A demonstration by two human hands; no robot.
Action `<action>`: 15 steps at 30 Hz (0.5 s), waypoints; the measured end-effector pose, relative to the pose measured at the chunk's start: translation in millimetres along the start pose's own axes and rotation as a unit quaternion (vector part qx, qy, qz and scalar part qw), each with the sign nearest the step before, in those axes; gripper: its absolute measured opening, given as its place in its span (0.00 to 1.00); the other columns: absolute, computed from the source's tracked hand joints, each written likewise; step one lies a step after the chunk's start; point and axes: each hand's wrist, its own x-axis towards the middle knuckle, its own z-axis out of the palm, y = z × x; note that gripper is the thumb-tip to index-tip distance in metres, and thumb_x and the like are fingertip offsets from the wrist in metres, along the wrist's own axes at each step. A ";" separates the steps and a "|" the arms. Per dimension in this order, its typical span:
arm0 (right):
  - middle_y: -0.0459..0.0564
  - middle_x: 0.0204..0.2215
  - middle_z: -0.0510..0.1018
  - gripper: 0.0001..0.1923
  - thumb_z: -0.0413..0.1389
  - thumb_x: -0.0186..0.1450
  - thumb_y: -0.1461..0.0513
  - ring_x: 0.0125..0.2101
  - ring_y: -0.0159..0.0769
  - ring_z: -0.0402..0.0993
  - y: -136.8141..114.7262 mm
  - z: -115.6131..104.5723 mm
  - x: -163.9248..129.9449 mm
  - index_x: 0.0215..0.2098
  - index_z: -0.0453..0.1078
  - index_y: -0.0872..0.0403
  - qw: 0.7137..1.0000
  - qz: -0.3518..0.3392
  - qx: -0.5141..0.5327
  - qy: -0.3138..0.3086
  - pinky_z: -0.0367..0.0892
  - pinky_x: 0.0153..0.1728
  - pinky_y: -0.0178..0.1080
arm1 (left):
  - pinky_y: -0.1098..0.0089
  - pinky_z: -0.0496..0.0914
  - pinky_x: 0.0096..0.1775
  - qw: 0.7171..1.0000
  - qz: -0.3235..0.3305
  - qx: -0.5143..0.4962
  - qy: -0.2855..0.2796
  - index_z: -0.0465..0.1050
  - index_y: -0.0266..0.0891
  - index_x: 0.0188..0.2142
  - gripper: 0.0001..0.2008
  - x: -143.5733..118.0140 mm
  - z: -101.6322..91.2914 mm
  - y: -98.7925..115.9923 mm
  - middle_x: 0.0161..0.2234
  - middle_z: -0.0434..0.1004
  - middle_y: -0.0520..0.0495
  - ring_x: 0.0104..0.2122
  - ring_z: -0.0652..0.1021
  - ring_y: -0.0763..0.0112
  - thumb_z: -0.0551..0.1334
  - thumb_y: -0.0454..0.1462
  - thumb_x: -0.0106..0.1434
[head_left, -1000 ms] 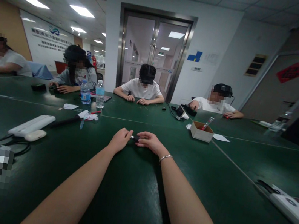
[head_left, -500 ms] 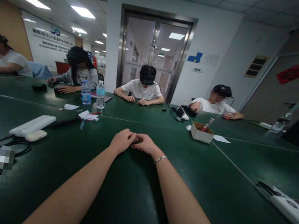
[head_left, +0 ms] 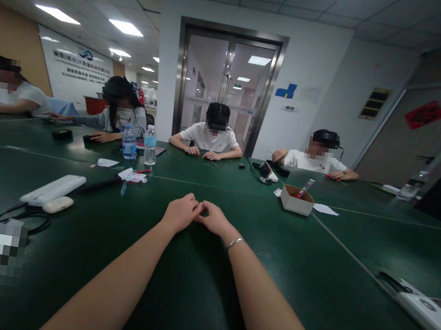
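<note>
Our left hand (head_left: 181, 213) and right hand (head_left: 214, 217) come together at the fingertips near the middle of the frame, low over the dark green, smooth surface (head_left: 189, 300). From here, we judge that the main risk is poor sight: curled fingers cover the meeting place, so anything small between them could sit crooked or slip out without our noticing. Uneven pressure from the two sides could cause that, and a dropped dark piece would be hard for us to find against such a deep green. We also think the shiny silver bracelet (head_left: 234, 243) on our right wrist might scrape or knock the surface if that wrist sank.

As for the opening, both hands are bent inward and narrow, with fingers drawn close rather than spread. A small dark gap shows where the right thumb and forefinger arch towards the left fingertips. We cannot tell whether either hand grips anything; whatever they may be working on is hidden, and its only likely place is that meeting point at mid-frame.

Around them, we see a long white plastic case (head_left: 53, 189) and a rounded white object (head_left: 58, 205) beside it at the left of the frame, with a looped black cable (head_left: 39, 225) just below. Right of centre, beyond our hands, stands an open pale grey box (head_left: 296, 203) with a clear, red-marked item (head_left: 306, 188) leaning out.
</note>
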 end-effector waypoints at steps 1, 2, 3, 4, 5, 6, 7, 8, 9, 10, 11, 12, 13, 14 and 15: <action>0.42 0.23 0.68 0.12 0.62 0.51 0.65 0.19 0.23 0.63 1.1 -0.7 -0.1 0.26 0.62 0.56 1.000 0.010 0.015 -0.005 0.59 0.17 0.26 | 0.70 0.60 0.31 1.000 0.005 0.002 -0.005 0.72 0.40 0.32 0.24 0.8 -1.1 2.4 0.36 0.68 0.44 0.31 0.72 0.67 0.42 0.50 0.64; 0.41 0.22 0.68 0.11 0.62 0.53 0.65 0.17 0.23 0.63 2.3 -2.3 -1.5 0.27 0.61 0.56 0.999 0.029 0.041 -0.014 0.60 0.16 0.26 | 0.69 0.61 0.32 1.000 0.008 0.004 -0.015 0.72 0.40 0.33 0.24 2.0 -3.2 5.7 0.36 0.69 0.43 0.31 0.72 0.65 0.43 0.51 0.63; 0.41 0.21 0.68 0.11 0.61 0.54 0.64 0.16 0.23 0.64 3.6 -5.1 -4.5 0.27 0.60 0.56 0.996 0.051 0.074 -0.029 0.60 0.15 0.26 | 0.69 0.61 0.32 0.999 0.010 0.002 -0.036 0.71 0.40 0.33 0.24 3.3 -7.0 9.6 0.35 0.70 0.43 0.31 0.72 0.64 0.43 0.52 0.62; 0.41 0.20 0.68 0.12 0.61 0.54 0.63 0.15 0.24 0.66 4.7 -9.4 -9.6 0.28 0.60 0.56 0.990 0.072 0.108 -0.047 0.62 0.15 0.27 | 0.68 0.61 0.32 0.998 0.009 -0.001 -0.066 0.71 0.41 0.33 0.24 4.5 -13.4 14.1 0.34 0.71 0.43 0.31 0.73 0.63 0.45 0.53 0.61; 0.42 0.20 0.69 0.13 0.61 0.54 0.61 0.16 0.26 0.68 5.6 -15.3 -17.0 0.29 0.60 0.56 0.984 0.089 0.140 -0.065 0.64 0.16 0.28 | 0.68 0.62 0.32 0.994 0.002 -0.005 -0.107 0.71 0.41 0.32 0.24 5.0 -22.8 18.8 0.32 0.72 0.43 0.30 0.73 0.63 0.46 0.55 0.59; 0.43 0.21 0.70 0.14 0.62 0.53 0.60 0.18 0.27 0.70 6.2 -23.0 -26.8 0.29 0.61 0.57 0.977 0.100 0.167 -0.082 0.66 0.17 0.29 | 0.68 0.62 0.32 0.988 -0.009 -0.010 -0.154 0.71 0.41 0.31 0.24 4.4 -35.4 23.1 0.31 0.73 0.43 0.30 0.73 0.62 0.48 0.56 0.57; 0.45 0.24 0.72 0.16 0.63 0.52 0.59 0.19 0.28 0.71 6.5 -32.5 -39.0 0.30 0.62 0.57 0.972 0.109 0.186 -0.097 0.68 0.19 0.30 | 0.68 0.63 0.32 0.979 -0.025 -0.009 -0.201 0.71 0.41 0.30 0.24 2.1 -51.3 26.5 0.29 0.74 0.43 0.29 0.73 0.62 0.51 0.57 0.55; 0.47 0.27 0.73 0.17 0.64 0.51 0.58 0.20 0.28 0.72 6.3 -43.6 -53.3 0.31 0.63 0.58 0.968 0.115 0.198 -0.106 0.69 0.21 0.31 | 0.67 0.63 0.32 0.969 -0.045 0.001 -0.245 0.72 0.40 0.28 0.24 -2.3 -69.9 28.3 0.27 0.74 0.42 0.28 0.74 0.61 0.55 0.58 0.51; 0.49 0.30 0.73 0.19 0.64 0.50 0.57 0.21 0.28 0.72 5.7 -56.0 -69.3 0.32 0.63 0.58 0.964 0.123 0.208 -0.106 0.70 0.22 0.31 | 0.66 0.64 0.32 0.961 -0.057 0.011 -0.269 0.72 0.40 0.28 0.24 -9.1 -90.3 27.9 0.27 0.75 0.42 0.28 0.74 0.60 0.58 0.58 0.47; 0.51 0.33 0.73 0.19 0.64 0.50 0.56 0.22 0.28 0.73 4.7 -69.3 -86.7 0.33 0.64 0.59 0.963 0.133 0.211 -0.106 0.70 0.23 0.32 | 0.66 0.64 0.33 0.959 -0.065 0.017 -0.275 0.73 0.41 0.30 0.24 -18.6 -111.3 24.4 0.29 0.75 0.43 0.29 0.74 0.59 0.60 0.57 0.45; 0.52 0.34 0.73 0.20 0.63 0.50 0.55 0.23 0.28 0.73 3.4 -83.1 -105.1 0.34 0.65 0.59 0.962 0.145 0.204 -0.106 0.70 0.24 0.32 | 0.64 0.64 0.35 0.962 -0.081 0.024 -0.258 0.73 0.43 0.33 0.24 -30.8 -131.8 17.5 0.33 0.76 0.43 0.31 0.75 0.58 0.60 0.57 0.45; 0.52 0.35 0.73 0.20 0.63 0.50 0.55 0.23 0.28 0.72 1.9 -96.8 -124.1 0.35 0.65 0.59 0.962 0.158 0.195 -0.104 0.70 0.25 0.32 | 0.63 0.65 0.37 0.968 -0.096 0.032 -0.228 0.72 0.46 0.37 0.26 -45.6 -150.6 6.9 0.37 0.76 0.45 0.35 0.75 0.57 0.60 0.57 0.44; 0.53 0.36 0.73 0.20 0.62 0.51 0.54 0.23 0.28 0.72 0.6 -110.2 -143.5 0.36 0.65 0.59 0.963 0.175 0.179 -0.103 0.70 0.25 0.33 | 0.62 0.64 0.39 0.973 -0.112 0.045 -0.198 0.71 0.48 0.41 0.28 -62.8 -167.0 -7.5 0.41 0.75 0.46 0.38 0.74 0.56 0.62 0.57 0.42; 0.54 0.36 0.73 0.20 0.61 0.53 0.53 0.23 0.28 0.72 -0.3 -122.9 -163.1 0.37 0.65 0.58 0.963 0.193 0.160 -0.100 0.70 0.25 0.33 | 0.60 0.63 0.42 0.975 -0.131 0.064 -0.165 0.69 0.49 0.43 0.31 -81.7 -180.4 -25.4 0.44 0.73 0.47 0.41 0.73 0.55 0.64 0.56 0.39; 0.55 0.37 0.73 0.21 0.60 0.53 0.52 0.24 0.30 0.72 -0.3 -134.8 -182.9 0.38 0.65 0.57 0.964 0.210 0.142 -0.086 0.70 0.26 0.35 | 0.57 0.61 0.45 0.974 -0.158 0.083 -0.141 0.68 0.51 0.44 0.34 -101.7 -191.0 -45.8 0.47 0.72 0.49 0.43 0.72 0.54 0.65 0.56 0.36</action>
